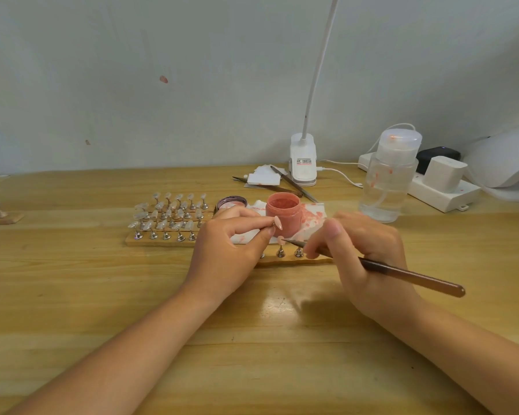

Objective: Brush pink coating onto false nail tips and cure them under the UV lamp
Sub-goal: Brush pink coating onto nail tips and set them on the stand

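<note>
My left hand (pixel 226 250) pinches a small metal stand carrying a pink-coated nail tip (pixel 278 223) just in front of the open pink jar (pixel 283 214). My right hand (pixel 360 253) grips a brown brush (pixel 402 272); its bristle end touches another pink nail tip (pixel 280 240) standing on the near wooden strip (pixel 285 260). Behind my left hand, wooden strips (pixel 162 240) carry several clear nail tips (pixel 168 214) on metal stands. The white UV lamp (pixel 504 157) sits at the far right edge.
A pink-stained tissue (pixel 310 218) lies under the jar, with the jar's lid (pixel 232 202) beside it. A clear pump bottle (pixel 388 175), a power strip (pixel 441 187), a clip lamp base (pixel 302 160), white pads and tweezers (pixel 294 184) stand behind. Another strip (pixel 0 215) lies far left.
</note>
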### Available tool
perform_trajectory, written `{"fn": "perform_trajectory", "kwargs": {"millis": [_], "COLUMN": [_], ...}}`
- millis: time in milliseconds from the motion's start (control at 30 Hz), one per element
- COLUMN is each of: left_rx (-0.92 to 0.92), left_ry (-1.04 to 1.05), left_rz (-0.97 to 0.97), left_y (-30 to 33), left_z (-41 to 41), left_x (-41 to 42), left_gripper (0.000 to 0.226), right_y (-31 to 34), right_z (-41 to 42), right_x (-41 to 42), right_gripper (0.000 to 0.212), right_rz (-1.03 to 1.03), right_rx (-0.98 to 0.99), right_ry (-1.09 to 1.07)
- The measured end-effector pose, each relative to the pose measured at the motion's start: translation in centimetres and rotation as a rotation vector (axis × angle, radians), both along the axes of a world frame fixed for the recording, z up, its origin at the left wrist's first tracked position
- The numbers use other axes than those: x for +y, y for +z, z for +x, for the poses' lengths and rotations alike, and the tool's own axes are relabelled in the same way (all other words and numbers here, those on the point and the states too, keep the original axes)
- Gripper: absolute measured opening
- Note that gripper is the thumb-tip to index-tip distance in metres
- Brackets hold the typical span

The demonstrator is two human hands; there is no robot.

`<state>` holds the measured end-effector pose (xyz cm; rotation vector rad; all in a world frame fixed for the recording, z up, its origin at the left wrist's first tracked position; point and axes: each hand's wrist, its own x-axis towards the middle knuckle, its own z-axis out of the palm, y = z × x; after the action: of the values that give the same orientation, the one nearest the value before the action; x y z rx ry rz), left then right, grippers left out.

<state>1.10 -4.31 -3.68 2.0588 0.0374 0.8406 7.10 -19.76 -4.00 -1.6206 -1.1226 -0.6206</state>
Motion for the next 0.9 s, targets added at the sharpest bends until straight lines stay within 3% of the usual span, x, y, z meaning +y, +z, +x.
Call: {"fn": "perform_trajectory", "kwargs": {"millis": [133, 300, 433, 567, 700, 900], "left_rx": [0.001, 0.007, 0.012, 0.015, 0.009, 0.014], "left_ry": [-0.004, -0.002, -0.018, -0.011, -0.022, -0.011], "left_rz": [-0.003, 0.000, -0.009, -0.014, -0.016, -0.023], "left_y": [0.08, 0.14, 0.11, 0.11, 0.11, 0.10], "left_z": [-0.09, -0.07, -0.09, -0.09, -0.07, -0.04], "left_x": [-0.05, -0.06, -0.01, -0.03, -0.03, -0.01], "left_gripper": [0.026, 0.029, 0.023, 0.026, 0.025, 0.027], "right_y": [0.17, -0.09, 0.15, -0.16, 0.01, -0.11], "right_z": [-0.07, 0.06, 0.01, 0.21, 0.08, 0.12], "right_x": [0.30, -0.01, 0.26, 0.03, 0.25, 0.05], "right_gripper": [0.033, 0.050, 0.034, 0.053, 0.038, 0.050], "right_rz": [-0.039, 0.006, -0.028, 0.010, -0.021, 0.023], "right_rx": [-0.055, -0.002, -0.056, -0.005, -0.058, -0.022], "right_ry": [-0.021, 0.002, -0.029, 0.000, -0.034, -0.003]}}
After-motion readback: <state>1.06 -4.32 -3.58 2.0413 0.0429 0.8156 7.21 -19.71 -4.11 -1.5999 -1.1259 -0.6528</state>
